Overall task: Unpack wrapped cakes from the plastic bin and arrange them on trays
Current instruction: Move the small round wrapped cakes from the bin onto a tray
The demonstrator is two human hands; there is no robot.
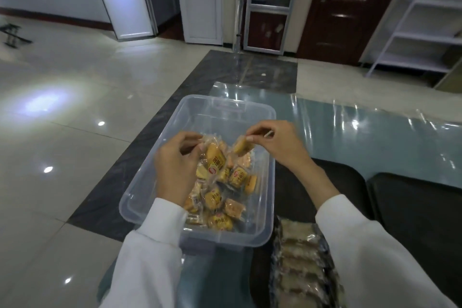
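A clear plastic bin (260, 117) stands in front of me, its near half filled with several yellow wrapped cakes (225, 207). My left hand (175, 165) is inside the bin on the left, fingers curled and pinching the wrapper of a yellow cake (215, 157). My right hand (275, 142) hovers over the bin's right side and pinches another wrapped cake (241, 146) by its edge, lifted a little above the pile. A black tray (350, 182) lies to the right of the bin, with a row of several wrapped cakes (300, 257) on its near part.
A second black tray (420, 207) lies further right. Both trays and the bin rest on a glossy table (350, 127) covered with clear film. Tiled floor (62, 132) spreads to the left, white shelving (425, 20) stands at the back right.
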